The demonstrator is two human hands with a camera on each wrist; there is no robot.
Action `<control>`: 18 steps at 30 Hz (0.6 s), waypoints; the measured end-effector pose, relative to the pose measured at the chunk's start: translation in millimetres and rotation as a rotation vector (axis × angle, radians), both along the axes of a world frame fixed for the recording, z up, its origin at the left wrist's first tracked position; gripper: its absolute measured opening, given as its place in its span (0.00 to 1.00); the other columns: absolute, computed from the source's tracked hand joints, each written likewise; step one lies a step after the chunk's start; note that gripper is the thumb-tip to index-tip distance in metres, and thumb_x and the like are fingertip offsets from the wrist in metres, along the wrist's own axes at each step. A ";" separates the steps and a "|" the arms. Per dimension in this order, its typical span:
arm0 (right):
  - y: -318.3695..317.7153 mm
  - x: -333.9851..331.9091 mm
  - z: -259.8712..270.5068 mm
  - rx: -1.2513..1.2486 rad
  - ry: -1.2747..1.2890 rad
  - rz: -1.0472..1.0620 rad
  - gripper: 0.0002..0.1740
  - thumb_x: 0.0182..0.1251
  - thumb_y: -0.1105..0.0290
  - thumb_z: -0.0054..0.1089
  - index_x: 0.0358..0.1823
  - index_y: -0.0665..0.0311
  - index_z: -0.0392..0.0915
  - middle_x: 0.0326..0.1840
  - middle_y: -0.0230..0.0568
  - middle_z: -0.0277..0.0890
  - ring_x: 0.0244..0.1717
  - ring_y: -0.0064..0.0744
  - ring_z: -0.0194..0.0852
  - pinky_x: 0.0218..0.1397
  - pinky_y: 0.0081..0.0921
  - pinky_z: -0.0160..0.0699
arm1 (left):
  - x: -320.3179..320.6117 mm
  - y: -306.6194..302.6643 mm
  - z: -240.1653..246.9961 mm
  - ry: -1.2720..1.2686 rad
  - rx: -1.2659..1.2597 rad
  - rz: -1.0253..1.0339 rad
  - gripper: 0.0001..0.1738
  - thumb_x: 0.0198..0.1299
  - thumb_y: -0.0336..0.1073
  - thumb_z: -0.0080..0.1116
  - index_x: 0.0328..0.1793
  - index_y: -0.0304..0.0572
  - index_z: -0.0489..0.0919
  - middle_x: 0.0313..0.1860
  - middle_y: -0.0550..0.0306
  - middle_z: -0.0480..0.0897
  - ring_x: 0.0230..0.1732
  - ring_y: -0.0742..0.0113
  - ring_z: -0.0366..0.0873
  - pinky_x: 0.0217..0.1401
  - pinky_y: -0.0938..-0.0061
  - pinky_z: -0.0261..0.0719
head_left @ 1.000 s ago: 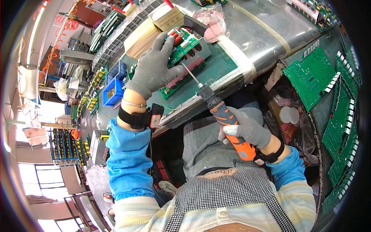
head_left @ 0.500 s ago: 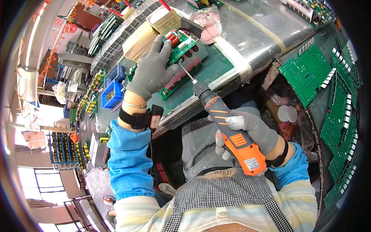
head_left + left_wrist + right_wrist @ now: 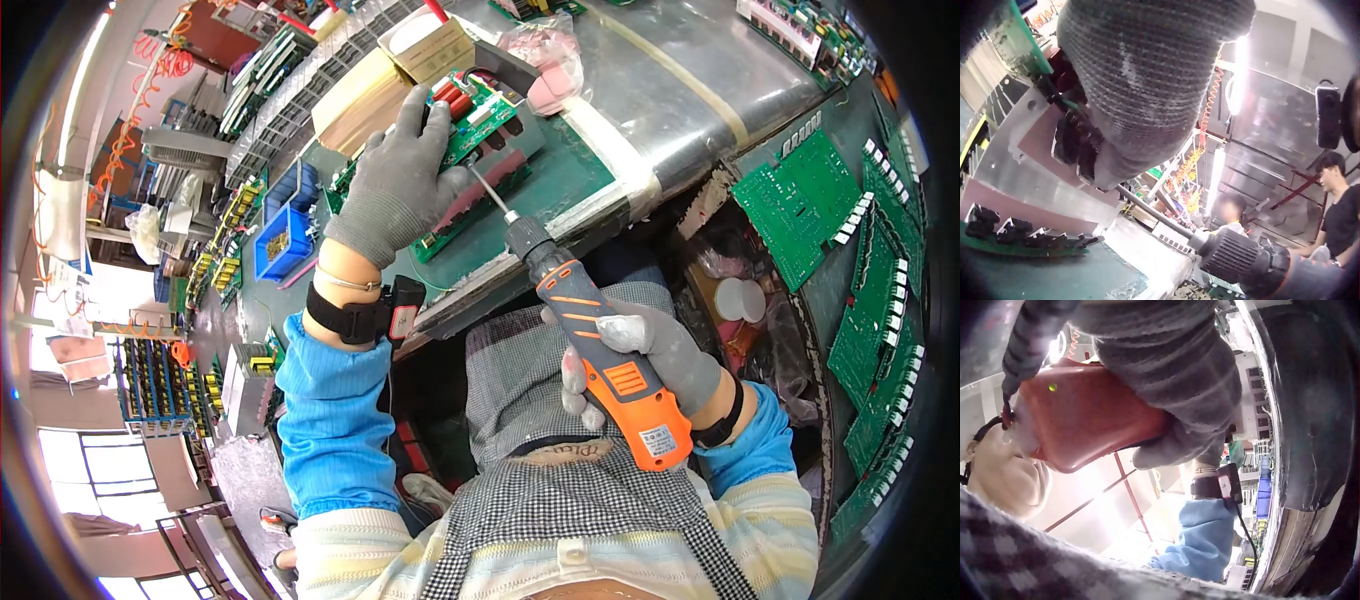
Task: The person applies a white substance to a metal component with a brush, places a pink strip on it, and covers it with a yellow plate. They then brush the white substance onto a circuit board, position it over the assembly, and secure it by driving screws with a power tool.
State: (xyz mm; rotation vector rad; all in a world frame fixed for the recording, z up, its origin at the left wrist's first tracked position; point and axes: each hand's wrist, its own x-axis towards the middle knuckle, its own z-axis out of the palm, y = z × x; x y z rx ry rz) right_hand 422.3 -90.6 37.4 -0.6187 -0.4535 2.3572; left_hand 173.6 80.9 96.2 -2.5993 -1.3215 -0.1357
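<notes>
My gloved left hand (image 3: 395, 185) holds a green circuit board (image 3: 485, 112) with red cylindrical parts, its fingers over the top and its thumb at the metal plate along the board's side. In the left wrist view, black components (image 3: 1066, 140) sit against that plate beside the glove. My right hand (image 3: 665, 345) grips an orange and grey electric screwdriver (image 3: 580, 310), slanted up toward the board. Its long bit (image 3: 490, 190) reaches the plate just below my left thumb; the glove hides the bit's tip in the left wrist view.
Blue bins (image 3: 283, 243), one with small metal parts, stand left of the board. Behind it are a cardboard box (image 3: 430, 50) and a pink plastic bag (image 3: 550, 65). More green boards (image 3: 800, 200) lie at the right. Two people appear in the left wrist view.
The screwdriver's rear end has swung down toward my body and my right hand's grip on it has shifted. Its bit stays at the plate, and my left hand keeps its place on the board.
</notes>
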 end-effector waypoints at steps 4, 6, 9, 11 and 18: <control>0.3 -1.2 -2.3 -0.060 0.041 0.007 0.35 0.66 0.58 0.59 0.70 0.69 0.62 0.40 0.51 0.80 0.36 0.45 0.83 0.34 0.37 0.89 | 0.2 0.0 1.0 -0.013 -0.012 -0.008 0.39 0.60 0.42 0.62 0.75 0.34 0.62 0.75 0.37 0.61 0.62 0.33 0.75 0.62 0.53 0.77; 1.1 -0.8 1.0 -0.026 -0.002 0.017 0.36 0.66 0.58 0.59 0.70 0.69 0.61 0.40 0.51 0.80 0.36 0.44 0.84 0.34 0.38 0.89 | -0.8 1.4 0.1 -0.020 -0.002 -0.023 0.39 0.60 0.43 0.62 0.75 0.34 0.62 0.74 0.38 0.62 0.61 0.33 0.75 0.62 0.53 0.77; 1.4 -2.1 -2.3 -0.027 0.037 0.011 0.38 0.66 0.58 0.59 0.72 0.69 0.59 0.40 0.51 0.80 0.35 0.44 0.84 0.33 0.38 0.89 | -1.3 2.8 -2.2 -0.020 0.019 -0.039 0.39 0.60 0.43 0.62 0.74 0.33 0.62 0.72 0.38 0.63 0.61 0.33 0.75 0.62 0.53 0.77; 1.7 -3.0 1.1 -0.051 0.025 0.001 0.35 0.66 0.58 0.60 0.70 0.69 0.61 0.39 0.51 0.80 0.35 0.44 0.84 0.33 0.39 0.89 | -1.0 2.4 -3.5 -0.014 0.034 -0.034 0.39 0.60 0.44 0.61 0.73 0.33 0.63 0.72 0.38 0.64 0.61 0.34 0.75 0.62 0.53 0.77; 5.1 -1.8 6.2 -0.088 0.007 -0.010 0.25 0.66 0.57 0.61 0.56 0.67 0.67 0.38 0.50 0.79 0.34 0.43 0.83 0.31 0.37 0.87 | 0.2 0.5 -4.7 -0.019 0.060 -0.015 0.37 0.61 0.44 0.59 0.73 0.33 0.64 0.71 0.39 0.64 0.60 0.34 0.75 0.62 0.53 0.77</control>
